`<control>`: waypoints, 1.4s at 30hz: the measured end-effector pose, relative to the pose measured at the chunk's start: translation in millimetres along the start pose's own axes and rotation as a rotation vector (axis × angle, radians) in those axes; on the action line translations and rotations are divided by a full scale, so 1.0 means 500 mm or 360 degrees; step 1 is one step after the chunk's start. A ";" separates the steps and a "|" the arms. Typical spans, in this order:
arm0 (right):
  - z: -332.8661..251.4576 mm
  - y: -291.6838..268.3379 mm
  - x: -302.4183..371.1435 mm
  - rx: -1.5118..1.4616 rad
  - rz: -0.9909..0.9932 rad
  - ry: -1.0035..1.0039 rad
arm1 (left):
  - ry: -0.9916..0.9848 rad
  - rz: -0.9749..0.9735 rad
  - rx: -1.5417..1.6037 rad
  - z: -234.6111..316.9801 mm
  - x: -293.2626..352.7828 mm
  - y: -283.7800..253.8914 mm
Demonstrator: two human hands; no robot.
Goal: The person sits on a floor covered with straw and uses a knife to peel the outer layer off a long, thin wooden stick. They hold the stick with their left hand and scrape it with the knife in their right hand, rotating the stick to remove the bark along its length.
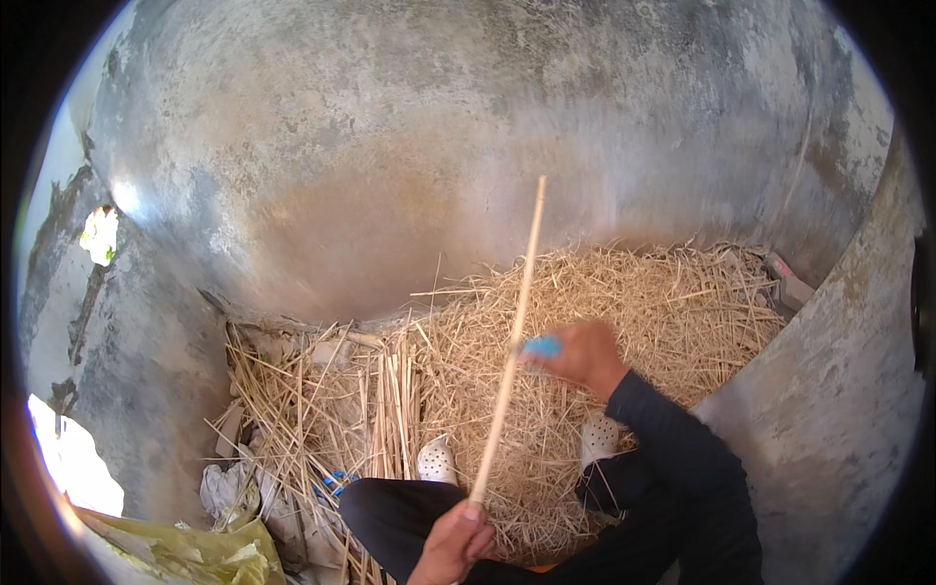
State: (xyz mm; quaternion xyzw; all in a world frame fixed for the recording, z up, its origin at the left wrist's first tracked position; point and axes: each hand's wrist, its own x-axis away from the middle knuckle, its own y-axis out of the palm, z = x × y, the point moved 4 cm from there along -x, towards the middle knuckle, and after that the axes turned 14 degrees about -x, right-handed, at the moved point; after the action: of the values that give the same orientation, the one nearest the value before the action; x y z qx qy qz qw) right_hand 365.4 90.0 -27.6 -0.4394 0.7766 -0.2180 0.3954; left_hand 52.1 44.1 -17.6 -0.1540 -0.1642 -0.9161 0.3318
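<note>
My left hand (456, 542) is closed around the lower end of a long pale stick (526, 278). The stick slants up and slightly to the right, its thin far end in front of the wall. Higher up and to the right, my right hand (585, 356) is closed on the blue handle (542, 346) of a small tool. A dark part of the tool meets the stick about midway along. Motion blurs the tool, so I cannot tell its exact kind. Beneath both hands lies a thick bed of straw-like shavings (643, 312).
Several pale stalks (392, 409) lie to the left of the shavings. Crumpled pale sheeting (232, 495) and a yellow-green sack (210, 551) are at the lower left. A curved grey wall (409, 146) rises in front. White clogs (436, 461) rest on the shavings.
</note>
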 end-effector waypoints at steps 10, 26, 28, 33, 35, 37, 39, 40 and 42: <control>-0.098 0.070 0.081 -0.0109 -0.0117 -0.0294 | -0.0119 0.0030 0.0043 -0.004 0.032 -0.006; 0.052 -0.035 -0.008 0.0246 0.0254 -0.0138 | -0.0213 0.0039 -0.0152 -0.013 0.086 0.017; 0.061 -0.030 0.001 0.0160 0.0282 -0.0130 | -0.0153 -0.0056 -0.0127 -0.011 0.087 0.023; 0.135 -0.049 -0.017 0.0138 0.0361 0.0246 | -0.0075 -0.0012 -0.0406 -0.011 0.086 0.031; 0.199 -0.107 -0.017 0.0043 0.0437 0.0695 | -0.0155 -0.0040 -0.0387 -0.025 0.094 0.038; 0.224 -0.129 0.003 0.0167 0.0466 0.0732 | -0.0397 -0.0091 -0.0141 -0.039 0.113 0.050; 0.249 -0.146 0.013 0.0243 0.0539 0.0676 | -0.0377 -0.0097 -0.0029 -0.043 0.096 0.054; 0.244 -0.126 0.021 0.0127 0.0513 0.0709 | -0.0406 -0.0061 0.0035 -0.055 0.096 0.049; 0.196 -0.124 0.013 -0.0068 0.0494 0.0756 | -0.0228 -0.0112 0.0004 -0.049 0.075 0.046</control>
State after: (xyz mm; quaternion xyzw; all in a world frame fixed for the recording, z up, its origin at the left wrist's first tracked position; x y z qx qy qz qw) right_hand 474.1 53.2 -46.1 -0.2603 0.9098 -0.2353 0.2217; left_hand 35.5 -3.4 -20.5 -0.2129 -0.1939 -0.9137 0.2869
